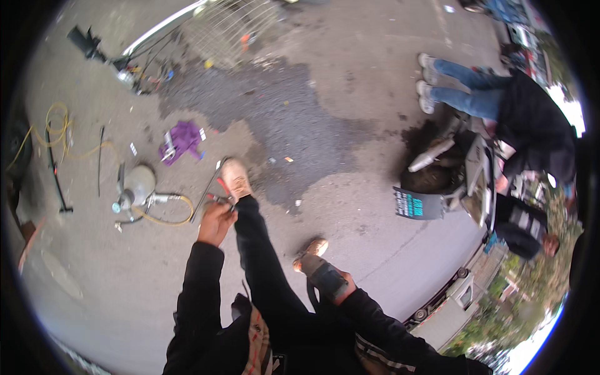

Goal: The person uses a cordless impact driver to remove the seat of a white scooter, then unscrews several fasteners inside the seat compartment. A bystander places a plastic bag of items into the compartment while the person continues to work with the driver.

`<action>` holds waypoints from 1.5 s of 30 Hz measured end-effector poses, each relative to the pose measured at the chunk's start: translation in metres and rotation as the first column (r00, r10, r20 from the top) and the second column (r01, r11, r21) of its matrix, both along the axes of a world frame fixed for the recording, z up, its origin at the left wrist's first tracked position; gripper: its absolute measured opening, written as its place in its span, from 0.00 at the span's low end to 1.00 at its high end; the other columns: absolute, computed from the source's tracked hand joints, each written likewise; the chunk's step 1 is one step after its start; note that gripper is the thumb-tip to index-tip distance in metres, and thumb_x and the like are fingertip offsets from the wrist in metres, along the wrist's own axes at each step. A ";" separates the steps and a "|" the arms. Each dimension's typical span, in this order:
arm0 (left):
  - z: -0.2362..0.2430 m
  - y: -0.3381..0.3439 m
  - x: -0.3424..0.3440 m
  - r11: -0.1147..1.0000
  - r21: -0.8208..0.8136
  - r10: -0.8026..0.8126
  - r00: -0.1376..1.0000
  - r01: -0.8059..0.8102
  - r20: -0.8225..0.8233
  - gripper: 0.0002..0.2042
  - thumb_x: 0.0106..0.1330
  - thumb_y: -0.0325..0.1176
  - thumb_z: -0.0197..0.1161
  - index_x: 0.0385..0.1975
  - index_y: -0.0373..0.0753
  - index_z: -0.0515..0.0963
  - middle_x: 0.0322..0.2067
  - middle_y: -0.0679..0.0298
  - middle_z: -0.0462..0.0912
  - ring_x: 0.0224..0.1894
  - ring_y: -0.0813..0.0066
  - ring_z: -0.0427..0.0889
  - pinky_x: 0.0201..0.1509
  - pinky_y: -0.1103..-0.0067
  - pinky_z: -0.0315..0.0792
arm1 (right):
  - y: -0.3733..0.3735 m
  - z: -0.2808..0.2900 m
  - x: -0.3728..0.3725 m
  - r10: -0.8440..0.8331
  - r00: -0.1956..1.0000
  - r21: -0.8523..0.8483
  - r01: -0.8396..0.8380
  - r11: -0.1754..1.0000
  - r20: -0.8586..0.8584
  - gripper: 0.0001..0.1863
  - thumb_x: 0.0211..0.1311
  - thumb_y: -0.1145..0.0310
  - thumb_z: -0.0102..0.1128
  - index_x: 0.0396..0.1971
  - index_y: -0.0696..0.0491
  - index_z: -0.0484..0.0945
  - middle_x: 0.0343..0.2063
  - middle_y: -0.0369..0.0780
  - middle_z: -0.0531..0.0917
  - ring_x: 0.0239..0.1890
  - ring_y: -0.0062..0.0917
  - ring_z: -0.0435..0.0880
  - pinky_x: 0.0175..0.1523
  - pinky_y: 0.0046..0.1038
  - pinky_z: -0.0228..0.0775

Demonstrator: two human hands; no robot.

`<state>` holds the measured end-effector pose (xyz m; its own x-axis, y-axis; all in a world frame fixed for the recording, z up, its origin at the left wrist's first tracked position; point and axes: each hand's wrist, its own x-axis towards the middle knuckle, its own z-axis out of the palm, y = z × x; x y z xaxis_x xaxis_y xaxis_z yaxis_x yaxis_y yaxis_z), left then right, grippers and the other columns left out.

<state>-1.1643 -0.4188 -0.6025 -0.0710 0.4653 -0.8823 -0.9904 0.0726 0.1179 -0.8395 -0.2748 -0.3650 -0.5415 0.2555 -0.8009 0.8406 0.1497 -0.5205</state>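
Note:
My left hand (pixel 215 220) grips red-handled pliers (pixel 222 186), just in front of my left shoe (pixel 237 174). A long thin rod (pixel 206 194) lies or is held beside them; I cannot tell which. My right hand (pixel 342 287) is closed around a dark rectangular object, apparently a phone (pixel 328 278), above my right leg and shoe (pixel 315 247). A steel air tank (pixel 140 184) with a fitting and yellow hose (pixel 186 209) stands left of my left hand. A purple cloth (pixel 184 139) with a metal tool (pixel 169 145) on it lies beyond the tank.
Hoses and bars (pixel 53 156) lie at left. A scooter (pixel 109 65) and wire rack (pixel 234 31) are at the back. On the right, a person in jeans (pixel 531 122) bends over another scooter (pixel 437 169); a second person (pixel 528 228) is beside it, with a truck (pixel 453 300) behind.

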 end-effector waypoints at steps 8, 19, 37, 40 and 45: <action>0.281 0.071 0.235 0.816 0.489 -0.292 0.950 0.309 -0.113 0.11 0.70 0.26 0.61 0.50 0.34 0.77 0.43 0.56 0.84 0.45 0.59 0.86 0.53 0.65 0.79 | 0.005 0.138 0.182 -0.268 0.822 0.180 0.402 0.898 -0.503 0.36 0.59 0.74 0.68 0.69 0.56 0.68 0.64 0.46 0.78 0.59 0.34 0.84 0.64 0.30 0.74; 0.499 0.159 0.543 0.488 0.586 -0.623 0.729 0.647 -0.286 0.14 0.70 0.29 0.62 0.51 0.28 0.78 0.43 0.56 0.85 0.45 0.65 0.84 0.54 0.68 0.78 | -0.035 0.292 0.467 -0.507 0.382 0.061 0.840 0.540 -0.773 0.28 0.58 0.70 0.75 0.59 0.52 0.79 0.43 0.40 0.89 0.43 0.31 0.90 0.53 0.29 0.81; 0.549 0.338 0.856 0.024 0.263 -0.919 0.125 0.965 -0.375 0.15 0.71 0.41 0.69 0.31 0.36 0.77 0.23 0.67 0.76 0.18 0.81 0.68 0.20 0.81 0.61 | 0.066 0.347 0.752 -0.419 0.571 0.486 0.821 0.300 -0.706 0.22 0.59 0.74 0.68 0.55 0.57 0.81 0.43 0.44 0.88 0.42 0.36 0.89 0.47 0.30 0.81; 0.557 0.353 0.893 0.135 0.292 -0.932 0.221 0.947 -0.288 0.14 0.70 0.40 0.70 0.30 0.37 0.76 0.22 0.66 0.75 0.18 0.81 0.69 0.21 0.81 0.62 | 0.090 0.356 0.792 -0.443 0.585 0.481 0.811 0.333 -0.679 0.21 0.59 0.75 0.68 0.54 0.57 0.81 0.46 0.44 0.88 0.46 0.34 0.89 0.51 0.29 0.80; 0.569 0.371 0.941 0.165 0.517 -0.914 0.327 0.840 -0.239 0.10 0.71 0.35 0.68 0.41 0.35 0.81 0.30 0.63 0.84 0.28 0.77 0.82 0.33 0.80 0.74 | 0.121 0.344 0.865 -0.466 0.552 0.328 0.815 0.478 -0.692 0.17 0.61 0.73 0.71 0.51 0.56 0.83 0.46 0.42 0.87 0.47 0.33 0.88 0.53 0.29 0.80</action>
<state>-0.2235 -0.0477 -0.0332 0.7500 0.4680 -0.4675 -0.3141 0.8739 0.3709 0.0254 -0.1538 -0.0211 -0.2334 0.9707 -0.0571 0.4931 0.0675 -0.8673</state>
